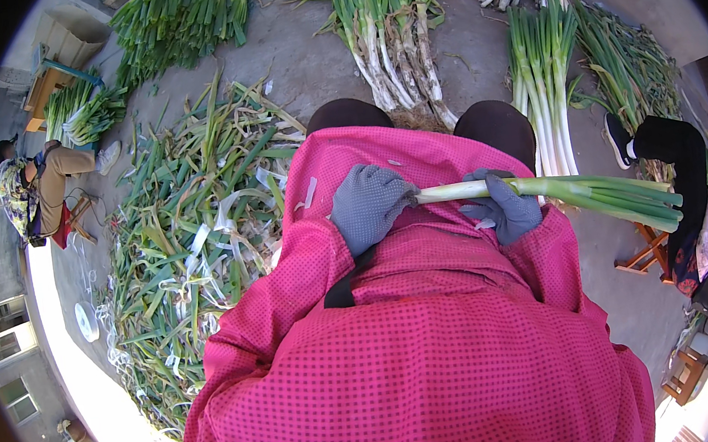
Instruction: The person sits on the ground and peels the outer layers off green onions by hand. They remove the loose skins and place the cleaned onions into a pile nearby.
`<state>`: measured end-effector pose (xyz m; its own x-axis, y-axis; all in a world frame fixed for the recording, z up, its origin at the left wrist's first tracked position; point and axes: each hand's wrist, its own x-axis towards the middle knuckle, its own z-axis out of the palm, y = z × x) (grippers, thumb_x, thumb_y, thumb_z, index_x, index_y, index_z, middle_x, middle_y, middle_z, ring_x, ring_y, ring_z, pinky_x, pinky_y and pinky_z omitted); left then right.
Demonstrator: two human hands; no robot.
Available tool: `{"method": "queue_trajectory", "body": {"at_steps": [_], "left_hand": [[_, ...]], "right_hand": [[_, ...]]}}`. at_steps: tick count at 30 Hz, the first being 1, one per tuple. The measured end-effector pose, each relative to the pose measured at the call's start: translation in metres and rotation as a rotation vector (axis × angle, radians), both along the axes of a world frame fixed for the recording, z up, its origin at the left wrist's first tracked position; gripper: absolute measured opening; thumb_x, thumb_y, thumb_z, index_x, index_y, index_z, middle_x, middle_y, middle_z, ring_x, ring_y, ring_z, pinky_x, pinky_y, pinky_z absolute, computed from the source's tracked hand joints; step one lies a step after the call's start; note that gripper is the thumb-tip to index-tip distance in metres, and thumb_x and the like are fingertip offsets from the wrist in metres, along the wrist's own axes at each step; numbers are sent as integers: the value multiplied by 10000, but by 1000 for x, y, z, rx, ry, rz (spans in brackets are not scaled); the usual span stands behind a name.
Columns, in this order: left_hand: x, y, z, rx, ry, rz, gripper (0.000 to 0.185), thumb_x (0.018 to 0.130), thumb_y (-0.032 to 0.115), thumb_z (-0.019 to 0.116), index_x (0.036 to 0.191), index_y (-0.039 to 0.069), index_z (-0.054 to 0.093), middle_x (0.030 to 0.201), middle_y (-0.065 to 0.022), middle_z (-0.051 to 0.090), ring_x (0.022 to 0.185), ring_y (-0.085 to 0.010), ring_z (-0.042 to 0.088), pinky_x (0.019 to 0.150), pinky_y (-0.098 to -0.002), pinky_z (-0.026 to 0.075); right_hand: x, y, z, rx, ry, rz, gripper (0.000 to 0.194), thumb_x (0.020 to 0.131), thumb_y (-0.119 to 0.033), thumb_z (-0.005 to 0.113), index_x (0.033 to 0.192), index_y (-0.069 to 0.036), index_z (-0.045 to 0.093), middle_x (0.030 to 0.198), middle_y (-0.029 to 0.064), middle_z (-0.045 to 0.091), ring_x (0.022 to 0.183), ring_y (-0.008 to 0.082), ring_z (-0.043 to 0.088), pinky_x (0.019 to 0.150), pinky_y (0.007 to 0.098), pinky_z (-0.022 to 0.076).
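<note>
Across my lap lies one large green onion [558, 188], held level, its white root end to the left and its cut green leaves to the right. My left hand [370, 205], in a grey dotted glove, pinches the root end. Around the stalk's middle closes my gloved right hand [508, 210]. Beneath both is a pink checked smock [379, 150] with a few stuck scraps. Beyond my knees, green onions with soil and dry skins [396, 42] lie on the floor. To their right rests a row of clean white-stalked green onions [547, 90].
A wide heap of stripped leaves and skins [194, 238] spreads at my left. More green onions [184, 19] lie farther off. A person [33, 183] sits at far left, another person [693, 185] at right by a wooden stool [645, 252]. A white tape roll [86, 321] lies left.
</note>
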<state>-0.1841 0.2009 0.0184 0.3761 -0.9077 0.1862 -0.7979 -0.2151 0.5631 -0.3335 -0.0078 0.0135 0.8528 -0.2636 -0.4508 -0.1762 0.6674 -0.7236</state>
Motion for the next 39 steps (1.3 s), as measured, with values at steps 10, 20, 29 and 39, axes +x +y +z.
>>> {"method": "queue_trajectory", "body": {"at_steps": [10, 20, 29, 39], "left_hand": [[7, 5, 11, -381, 1125, 470, 156, 917, 105, 451, 953, -44, 481, 775, -138, 598, 691, -192, 597, 691, -296, 496], [42, 114, 56, -403, 974, 738, 229, 857, 164, 557, 988, -22, 532, 701, -73, 579, 535, -124, 546, 495, -200, 425], [41, 173, 53, 547, -135, 319, 392, 671, 381, 698, 959, 118, 662, 916, -128, 614, 813, -317, 608, 741, -420, 478], [52, 263, 14, 614, 26, 659, 207, 737, 277, 660, 835, 96, 685, 782, -133, 625, 746, -318, 602, 661, -398, 469]], "right_hand": [[-6, -8, -12, 88, -168, 56, 301, 874, -75, 534, 1165, 2, 522, 1139, 196, 556, 994, 336, 596, 777, 368, 581], [-7, -5, -14, 14, -193, 21, 278, 893, -120, 517, 1156, -33, 536, 1150, 160, 562, 1027, 312, 582, 834, 387, 550], [-6, -3, -11, -11, -163, 12, 294, 880, -137, 541, 1158, -39, 537, 1148, 164, 560, 1047, 301, 569, 844, 377, 542], [-8, -2, -9, 20, -153, -69, 275, 874, -101, 553, 1137, -23, 541, 1135, 170, 567, 1028, 308, 581, 841, 397, 550]]}}
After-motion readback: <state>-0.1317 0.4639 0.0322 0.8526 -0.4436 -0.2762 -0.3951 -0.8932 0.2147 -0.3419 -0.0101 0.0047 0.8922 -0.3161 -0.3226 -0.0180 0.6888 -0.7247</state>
